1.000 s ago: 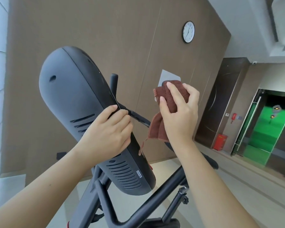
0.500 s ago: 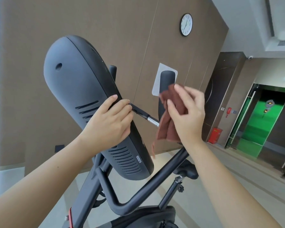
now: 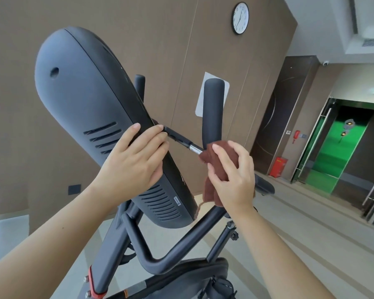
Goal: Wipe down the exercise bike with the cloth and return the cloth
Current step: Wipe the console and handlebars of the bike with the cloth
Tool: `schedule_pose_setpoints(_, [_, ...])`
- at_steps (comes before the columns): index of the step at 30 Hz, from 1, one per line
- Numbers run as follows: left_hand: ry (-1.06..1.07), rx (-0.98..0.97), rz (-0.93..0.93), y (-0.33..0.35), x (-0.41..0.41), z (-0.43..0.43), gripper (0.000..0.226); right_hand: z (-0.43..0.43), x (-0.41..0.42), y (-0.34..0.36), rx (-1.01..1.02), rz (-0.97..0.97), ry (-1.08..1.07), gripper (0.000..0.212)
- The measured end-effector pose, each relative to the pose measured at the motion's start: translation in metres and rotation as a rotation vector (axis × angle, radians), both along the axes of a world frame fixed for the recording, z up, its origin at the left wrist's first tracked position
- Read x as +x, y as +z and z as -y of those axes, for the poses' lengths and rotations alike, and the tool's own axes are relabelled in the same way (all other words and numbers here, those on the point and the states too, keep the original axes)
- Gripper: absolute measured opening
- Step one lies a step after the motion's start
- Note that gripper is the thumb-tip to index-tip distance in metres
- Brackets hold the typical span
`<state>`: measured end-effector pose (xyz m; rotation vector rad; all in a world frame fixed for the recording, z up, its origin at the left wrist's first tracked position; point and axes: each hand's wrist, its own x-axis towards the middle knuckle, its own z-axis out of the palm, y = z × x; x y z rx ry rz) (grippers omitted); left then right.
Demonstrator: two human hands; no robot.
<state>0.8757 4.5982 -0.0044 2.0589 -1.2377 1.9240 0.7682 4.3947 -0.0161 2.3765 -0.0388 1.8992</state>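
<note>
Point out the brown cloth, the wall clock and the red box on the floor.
brown cloth (image 3: 212,157): head view, on the bunched upper fold beside the fingers.
wall clock (image 3: 240,17): head view, on the centre of its white face.
red box (image 3: 278,167): head view, on its front side.

A round wall clock hangs on the brown panelled wall; a red box stands beside a dark door.

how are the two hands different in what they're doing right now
The left hand lies bare, fingers spread over the edge of the bike's console; the right hand is closed around the brown cloth. The left touches the broad housing, while the right presses the cloth onto the thin handlebar rod beside the upright grip. The left sits slightly higher. Both are on the bike.
</note>
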Motion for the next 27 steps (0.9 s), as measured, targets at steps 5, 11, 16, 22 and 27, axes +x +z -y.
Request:
schedule_pose_setpoints(5, [-0.016, 0.003, -0.015, -0.001, -0.003, 0.002, 0.027, 0.019, -0.03, 0.012, 0.083, -0.199, 0.172, 0.042])
schedule_pose_setpoints(11, [-0.049, 0.022, -0.007, -0.001, -0.006, 0.015, 0.023, -0.017, 0.008, 0.086, 0.457, -0.025, 0.533, 0.047])
schedule_pose_setpoints(16, [-0.185, -0.115, -0.088, -0.004, -0.017, 0.034, 0.029, -0.004, 0.01, 0.074, 0.469, -0.165, 0.635, 0.051])
schedule_pose_setpoints(22, [-0.238, -0.131, -0.148, 0.0, -0.037, 0.064, 0.037, 0.046, -0.014, 0.032, 0.318, -0.439, 0.571, 0.053])
schedule_pose_setpoints(27, [-0.182, -0.049, -0.176, 0.002, -0.043, 0.092, 0.041, 0.09, -0.023, 0.028, 0.273, -0.556, 0.543, 0.042])
